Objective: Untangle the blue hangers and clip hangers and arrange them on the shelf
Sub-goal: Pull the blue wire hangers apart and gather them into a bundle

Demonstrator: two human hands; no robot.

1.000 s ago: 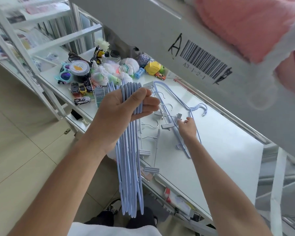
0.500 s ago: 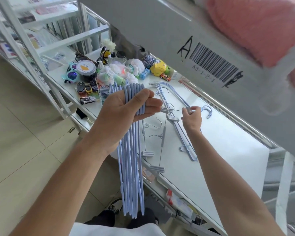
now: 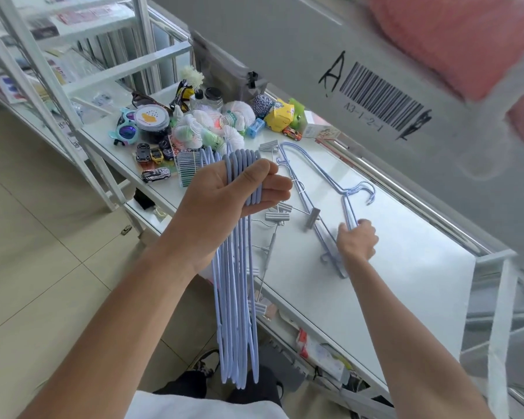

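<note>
My left hand (image 3: 224,204) is shut on a bundle of several blue hangers (image 3: 238,313) that hangs down off the shelf's front edge, their hooks over my fingers. On the white shelf (image 3: 412,267) lie more blue hangers (image 3: 310,182), their hooks pointing right. My right hand (image 3: 357,240) grips the lower arm of one of them near its bottom bar. Grey wire clip hangers (image 3: 277,216) lie tangled between my two hands, partly hidden behind the bundle.
At the shelf's far left end is a clutter of toy cars (image 3: 155,174), sunglasses (image 3: 124,130), a round tin (image 3: 152,119), net pouches (image 3: 212,128) and a yellow packet (image 3: 280,116). A barcode-labelled shelf beam (image 3: 381,98) overhangs. White racks (image 3: 58,74) stand left.
My right hand has moved down from the hangers' hook end to their lower arm and closed on it. The left hand keeps holding the bundle.
</note>
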